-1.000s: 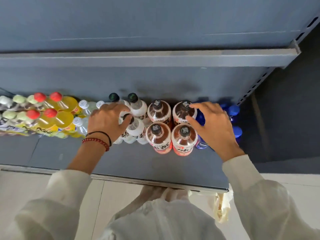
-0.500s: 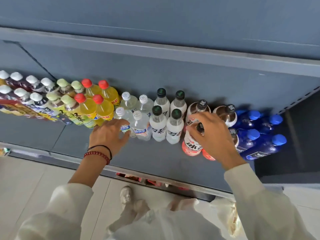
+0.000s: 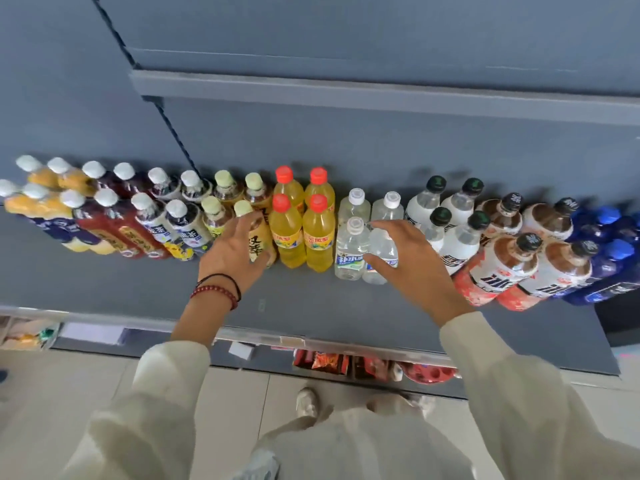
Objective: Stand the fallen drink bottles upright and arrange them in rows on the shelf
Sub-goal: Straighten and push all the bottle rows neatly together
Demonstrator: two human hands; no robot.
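Bottles standing upright in two rows along the dark grey metal shelf, grouped by kind. Starting at far left with white-capped orange juice bottles, then white-capped dark red drink bottles, then white-capped pale tea bottles with blue-and-white labels. Following on with pale-green-capped amber tea bottles, the front right one partly covered by the left hand. Reaching in from a cream sleeve, wearing a black cord and a red bead bracelet at the wrist, fingers spread and loosely curled over that front bottle's label; touching or only hovering, cannot tell. Standing just beside, four red-capped yellow drink bottles in a tight square. Continuing with white-capped clear water bottles, two behind and two in front. Resting over the front right clear bottle, the right hand, fingers open and curved around its shoulder, thumb low against the label; firm grasp or light contact, cannot tell. Moving further right: dark-green-capped cloudy white bottles, then black-capped brown milk-tea bottles with pink-and-white labels, then blue-capped deep blue bottles at the shelf's end. Showing below the shelf edge, red snack packets on a lower level and pale floor tiles.
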